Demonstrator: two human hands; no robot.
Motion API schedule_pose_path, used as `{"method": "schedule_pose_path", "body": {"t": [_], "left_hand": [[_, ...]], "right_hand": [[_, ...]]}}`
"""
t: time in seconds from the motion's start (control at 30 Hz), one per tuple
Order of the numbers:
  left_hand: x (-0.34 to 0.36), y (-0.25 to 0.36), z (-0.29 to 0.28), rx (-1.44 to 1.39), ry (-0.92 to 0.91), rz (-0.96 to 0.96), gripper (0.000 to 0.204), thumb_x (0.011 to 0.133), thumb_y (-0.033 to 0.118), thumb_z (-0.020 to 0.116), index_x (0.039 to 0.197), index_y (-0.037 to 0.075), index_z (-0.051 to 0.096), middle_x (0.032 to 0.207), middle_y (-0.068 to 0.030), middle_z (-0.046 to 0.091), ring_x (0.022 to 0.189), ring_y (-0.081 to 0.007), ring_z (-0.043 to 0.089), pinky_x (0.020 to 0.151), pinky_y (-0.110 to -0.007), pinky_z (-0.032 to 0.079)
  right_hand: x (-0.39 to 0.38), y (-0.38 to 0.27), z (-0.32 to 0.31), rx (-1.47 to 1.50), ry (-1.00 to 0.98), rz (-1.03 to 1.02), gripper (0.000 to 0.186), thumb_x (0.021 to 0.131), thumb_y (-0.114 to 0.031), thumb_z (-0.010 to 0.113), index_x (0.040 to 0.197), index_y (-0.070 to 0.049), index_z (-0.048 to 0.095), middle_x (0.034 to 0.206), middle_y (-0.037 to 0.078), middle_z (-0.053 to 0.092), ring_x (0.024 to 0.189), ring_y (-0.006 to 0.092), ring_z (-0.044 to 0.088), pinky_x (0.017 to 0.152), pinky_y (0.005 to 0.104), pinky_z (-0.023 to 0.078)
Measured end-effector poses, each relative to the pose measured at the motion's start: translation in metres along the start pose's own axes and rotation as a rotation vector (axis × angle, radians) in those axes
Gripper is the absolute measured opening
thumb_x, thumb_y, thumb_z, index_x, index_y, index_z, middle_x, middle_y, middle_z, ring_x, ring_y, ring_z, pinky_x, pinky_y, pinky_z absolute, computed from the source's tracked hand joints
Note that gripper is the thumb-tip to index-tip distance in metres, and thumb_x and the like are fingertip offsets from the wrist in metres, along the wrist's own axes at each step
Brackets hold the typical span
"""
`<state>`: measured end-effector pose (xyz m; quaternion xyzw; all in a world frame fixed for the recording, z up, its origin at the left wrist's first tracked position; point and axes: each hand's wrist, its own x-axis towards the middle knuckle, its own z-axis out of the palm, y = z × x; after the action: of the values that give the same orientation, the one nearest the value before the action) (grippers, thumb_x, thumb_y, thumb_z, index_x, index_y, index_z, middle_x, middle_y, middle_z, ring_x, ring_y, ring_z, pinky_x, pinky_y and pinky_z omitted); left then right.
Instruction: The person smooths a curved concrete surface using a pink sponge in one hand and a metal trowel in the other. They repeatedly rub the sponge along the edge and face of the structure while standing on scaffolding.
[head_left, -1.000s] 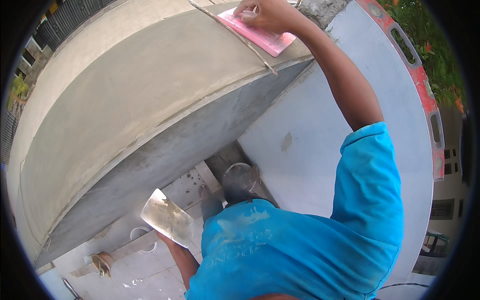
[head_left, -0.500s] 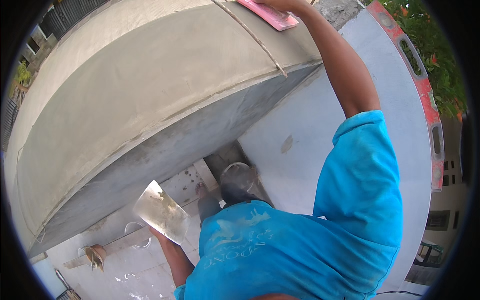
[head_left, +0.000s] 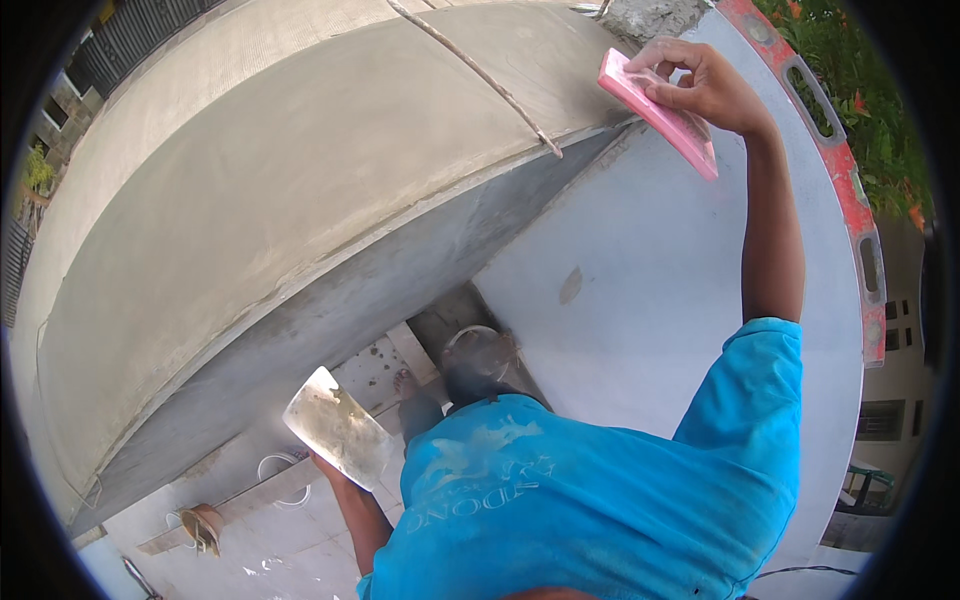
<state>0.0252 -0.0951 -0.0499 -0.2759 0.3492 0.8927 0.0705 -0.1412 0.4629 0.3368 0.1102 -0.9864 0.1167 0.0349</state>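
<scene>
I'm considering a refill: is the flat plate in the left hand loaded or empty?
Nearly empty: the flat plate shows thin, patchy smears on its face, no heap.

pink float [head_left: 664, 118] in right grip [head_left: 708, 88]

On the shirt [head_left: 640, 510], at six o'clock in the view, runs a slanting line of large, pale, partly worn letters [head_left: 470, 509]. Just toward twelve o'clock from it, smaller lettering [head_left: 500, 472] is too faded to read.

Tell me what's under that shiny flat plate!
Part of the left hand shows at the edge of the shiny flat plate. The plate covers whatever else is there.
</scene>
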Motion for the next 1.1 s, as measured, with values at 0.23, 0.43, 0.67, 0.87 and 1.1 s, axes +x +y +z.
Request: {"method": "schedule_pose_path", "body": {"t": [0.23,0.43,0.67,0.87,1.1], "left_hand": [[0.004,0.008,-0.005,0.192,-0.059,0.027,0.054,0.107,0.041,0.042,0.146,0.006,0.051,0.134,-0.0152,0.064,0.111,-0.0336,0.069,0.088,-0.048,0.061],[0.005,0.017,-0.002,0.182,-0.072,-0.038,0.053,0.107,0.038,0.042,0.147,0.005,0.050,0.135,-0.0159,0.064,0.111,-0.0340,0.070,0.089,-0.048,0.061],[0.003,0.014,0.002,0.138,-0.188,-0.049,0.050,0.108,0.037,0.042,0.145,0.005,0.052,0.132,-0.0152,0.066,0.109,-0.0332,0.071,0.088,-0.048,0.062],[0.004,0.026,0.023,-0.016,-0.309,-0.142,0.056,0.103,0.047,0.044,0.140,0.007,0.056,0.128,-0.0146,0.066,0.107,-0.0351,0.069,0.084,-0.052,0.061],[0.005,0.022,0.015,0.058,-0.271,-0.099,0.053,0.104,0.044,0.045,0.141,0.007,0.055,0.129,-0.0142,0.066,0.106,-0.0333,0.070,0.083,-0.050,0.061]], "right_hand": [[0.144,-0.023,0.041,-0.286,0.186,0.000,0.030,0.083,-0.023,0.072,0.109,-0.011,0.079,0.099,0.016,0.077,0.088,0.0273,0.072,0.081,0.0372,0.056],[0.074,-0.092,0.030,-0.038,0.116,-0.231,0.033,0.082,-0.024,0.072,0.110,-0.010,0.079,0.097,0.017,0.077,0.089,0.0297,0.073,0.081,0.0386,0.056],[-0.057,-0.062,-0.010,-0.050,0.170,-0.036,0.026,0.089,-0.017,0.069,0.111,-0.009,0.079,0.089,0.003,0.068,0.081,0.0136,0.056,0.069,0.0321,0.047],[0.091,-0.063,0.005,-0.135,0.235,-0.060,0.036,0.081,-0.021,0.069,0.114,-0.012,0.078,0.098,0.019,0.077,0.090,0.0336,0.072,0.083,0.0410,0.056],[0.098,-0.131,0.029,-0.037,0.024,0.079,0.036,0.082,-0.020,0.066,0.115,-0.011,0.079,0.097,0.020,0.077,0.081,0.0345,0.072,0.078,0.0422,0.057]]}}
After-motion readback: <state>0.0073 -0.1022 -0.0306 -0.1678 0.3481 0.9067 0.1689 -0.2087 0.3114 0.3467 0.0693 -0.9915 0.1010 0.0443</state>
